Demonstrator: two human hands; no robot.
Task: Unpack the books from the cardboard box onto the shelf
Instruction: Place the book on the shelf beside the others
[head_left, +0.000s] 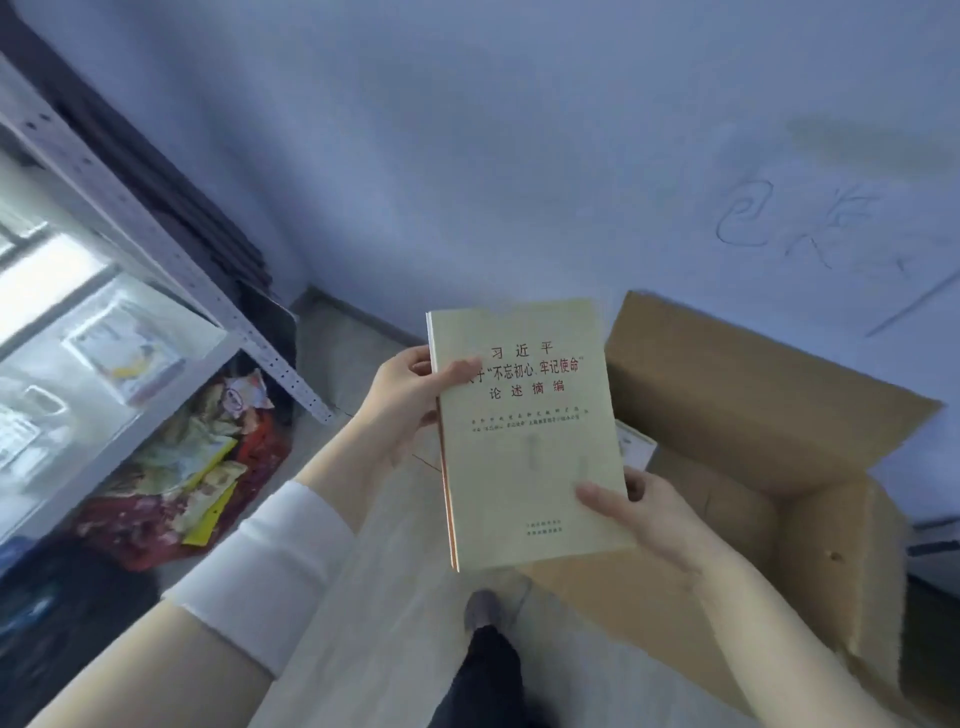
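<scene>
A thin, flat, pale-yellow paperback book is held above the floor, left hand pinching its spine edge, right hand gripping its lower corner, beside the open brown cardboard box; grey perforated metal shelf stands left

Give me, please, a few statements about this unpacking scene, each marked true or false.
1. Both the left hand and the right hand hold the cream book. True.
2. The cardboard box has its flaps closed. False: the flaps stand open.
3. The cream book lies on the metal shelf. False: it is held in the air, between the shelf and the box.
4. The book's cover, with its red title, faces the camera. True.
</scene>
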